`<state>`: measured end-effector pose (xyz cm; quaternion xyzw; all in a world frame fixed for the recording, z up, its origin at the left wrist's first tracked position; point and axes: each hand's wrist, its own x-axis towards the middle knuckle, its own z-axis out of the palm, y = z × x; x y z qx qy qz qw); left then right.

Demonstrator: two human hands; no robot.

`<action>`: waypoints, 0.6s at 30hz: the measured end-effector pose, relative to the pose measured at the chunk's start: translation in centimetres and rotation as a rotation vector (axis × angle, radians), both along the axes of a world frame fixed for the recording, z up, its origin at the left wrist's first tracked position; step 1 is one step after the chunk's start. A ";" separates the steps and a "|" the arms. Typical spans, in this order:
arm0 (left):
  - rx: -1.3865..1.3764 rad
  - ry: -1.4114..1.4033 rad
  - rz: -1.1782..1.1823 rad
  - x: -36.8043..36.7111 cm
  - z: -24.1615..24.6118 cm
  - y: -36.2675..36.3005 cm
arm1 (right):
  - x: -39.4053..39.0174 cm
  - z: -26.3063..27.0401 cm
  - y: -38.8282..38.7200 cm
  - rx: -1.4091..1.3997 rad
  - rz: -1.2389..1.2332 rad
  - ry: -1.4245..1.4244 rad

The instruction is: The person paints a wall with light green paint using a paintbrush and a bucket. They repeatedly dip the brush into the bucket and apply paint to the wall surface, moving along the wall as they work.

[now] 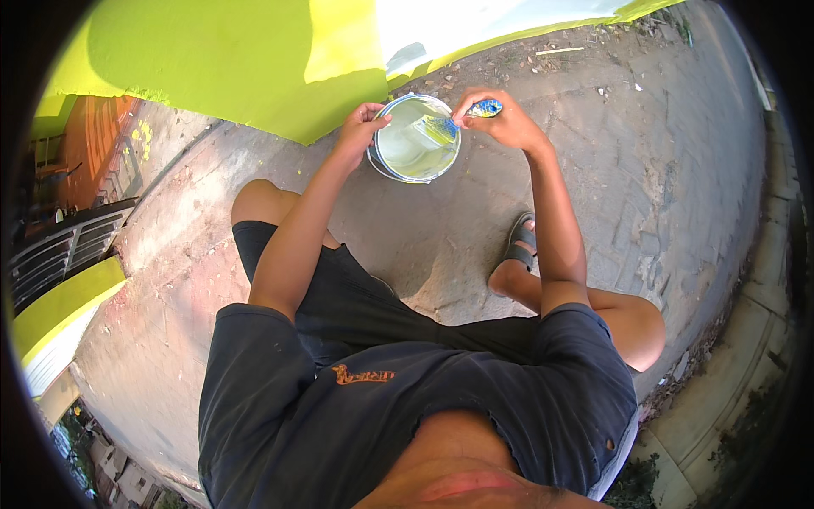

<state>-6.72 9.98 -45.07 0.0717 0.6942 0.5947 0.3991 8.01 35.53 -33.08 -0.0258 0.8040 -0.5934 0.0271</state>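
Note:
A round paint bucket [395, 157] with pale paint inside stands out in front of my knees, near the corner of the painted wall. My left hand [364, 129] grips the bucket's left rim, thumb at the inner edge and fingers outside. In my right hand [493, 119], at the right rim, is a paintbrush [437, 131] with a blue patterned handle. Its bristles point left over the bucket's opening and carry yellow-green and whitish paint. Whether the bristles touch the paint or the inner wall, I cannot tell.
A yellow-green wall [241, 70] rises close beyond the bucket, with a white wall section [445, 25] at its right. Small rubble and a thin pale strip [559, 51] lie along its base. My sandalled foot [521, 248] rests on the paving. A metal railing [70, 242] is at the far left.

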 end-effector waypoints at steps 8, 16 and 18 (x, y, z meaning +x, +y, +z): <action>0.001 0.035 -0.093 1.1 0.2 0.1 | -1.7 -12.2 -6.1 0.682 0.094 -0.009; 0.079 -0.017 -0.102 1.5 -0.4 -0.7 | -0.6 -17.0 -9.5 0.313 -0.015 0.040; 0.088 -0.014 -0.102 1.6 -0.2 -0.7 | -1.4 -17.5 -10.3 0.211 -0.145 -0.005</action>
